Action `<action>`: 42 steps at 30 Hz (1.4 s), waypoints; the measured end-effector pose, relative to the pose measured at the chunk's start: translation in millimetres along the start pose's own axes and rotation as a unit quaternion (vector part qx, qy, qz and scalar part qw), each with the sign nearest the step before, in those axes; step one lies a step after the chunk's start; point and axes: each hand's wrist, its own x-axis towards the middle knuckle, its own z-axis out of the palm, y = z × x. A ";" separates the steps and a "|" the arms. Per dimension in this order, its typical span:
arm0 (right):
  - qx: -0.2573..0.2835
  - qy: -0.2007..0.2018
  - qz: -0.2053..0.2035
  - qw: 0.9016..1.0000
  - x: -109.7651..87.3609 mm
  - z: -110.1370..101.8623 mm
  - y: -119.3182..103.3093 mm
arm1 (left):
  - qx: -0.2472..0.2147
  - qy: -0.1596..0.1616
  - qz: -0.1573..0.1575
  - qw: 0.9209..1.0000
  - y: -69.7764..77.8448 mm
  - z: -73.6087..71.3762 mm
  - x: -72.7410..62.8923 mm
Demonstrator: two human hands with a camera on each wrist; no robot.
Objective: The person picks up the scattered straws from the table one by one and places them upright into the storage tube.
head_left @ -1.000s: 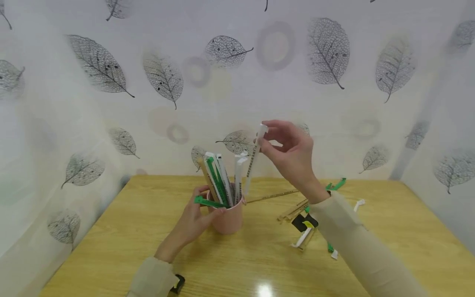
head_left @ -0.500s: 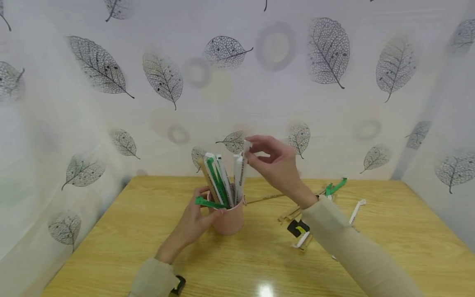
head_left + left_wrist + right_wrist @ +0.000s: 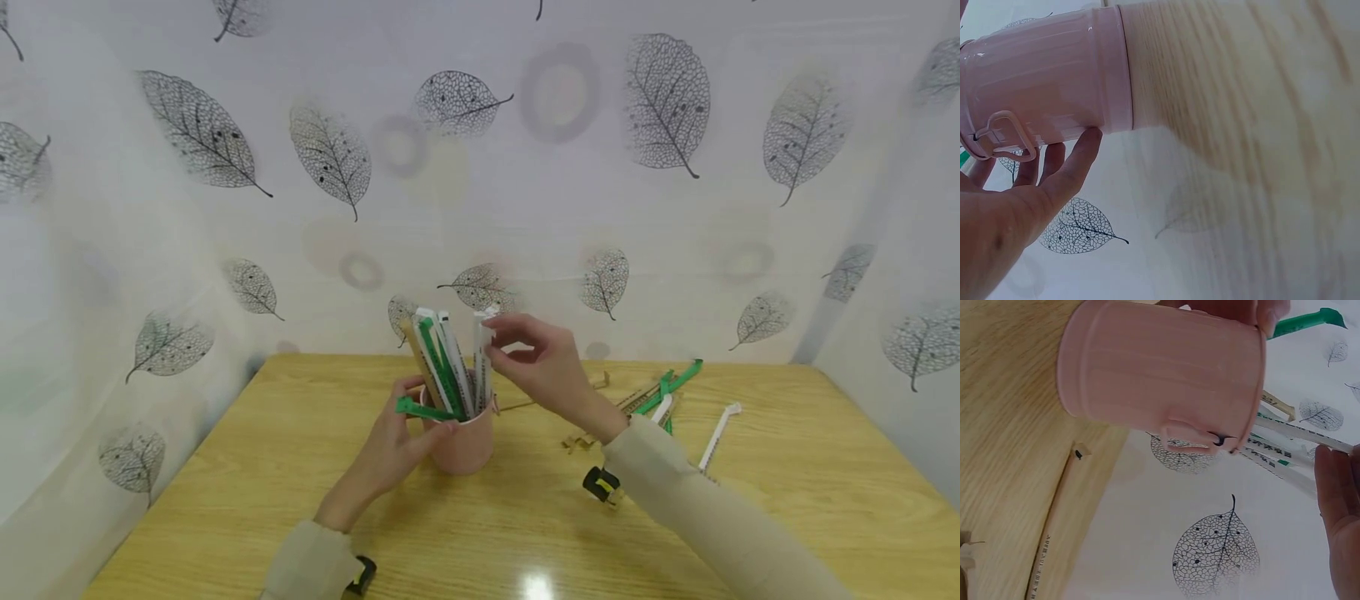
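A pink metal bucket-shaped cup (image 3: 459, 450) stands upright on the wooden table, holding several straws in white, green and brown printed paper wrappers. My left hand (image 3: 390, 437) grips the cup from the left, thumb near its rim; the left wrist view shows the fingers along the side by a small handle (image 3: 1007, 134). My right hand (image 3: 543, 362) is at the cup's right side, thumb and forefinger pinching the upper part of a white wrapped straw (image 3: 483, 375) whose lower end is inside the cup. A green straw (image 3: 423, 408) leans out over the rim toward the left hand.
Right of the cup lies a loose pile of wrapped straws (image 3: 667, 387), partly hidden by my right forearm. A single white straw (image 3: 718, 437) is farther right. One brown straw (image 3: 1054, 519) rests behind the cup. A leaf-printed cloth (image 3: 480, 208) encloses the table's back and sides.
My right hand has moved left and down, lowering the white straw from above the table into the cup. The left hand has stayed on the cup.
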 end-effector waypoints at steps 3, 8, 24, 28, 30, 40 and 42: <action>-0.009 -0.006 0.001 1.000 -6.7 0.9 3.9 | 0.001 0.000 0.001 1.000 0.4 0.5 0.0; -0.004 -0.007 0.001 1.000 -11.9 2.3 7.6 | 0.007 0.000 -0.013 1.000 2.5 0.6 0.3; -0.028 0.012 0.003 1.000 -21.6 3.2 12.7 | 0.008 -0.003 -0.005 1.000 3.6 1.7 -0.1; -0.043 0.031 0.012 0.999 -25.0 -4.3 17.2 | 0.010 -0.001 -0.001 1.000 3.2 2.7 0.0; -0.052 0.049 0.026 0.997 -25.7 -10.8 18.3 | 0.012 -0.001 0.002 1.000 3.4 2.9 0.2; -0.255 0.032 0.256 0.932 -27.7 -72.6 46.6 | 0.016 0.003 0.004 1.000 4.9 2.2 1.1; -0.279 -0.008 0.331 0.902 -29.7 -86.2 57.0 | 0.013 0.005 0.006 1.000 4.3 2.2 0.6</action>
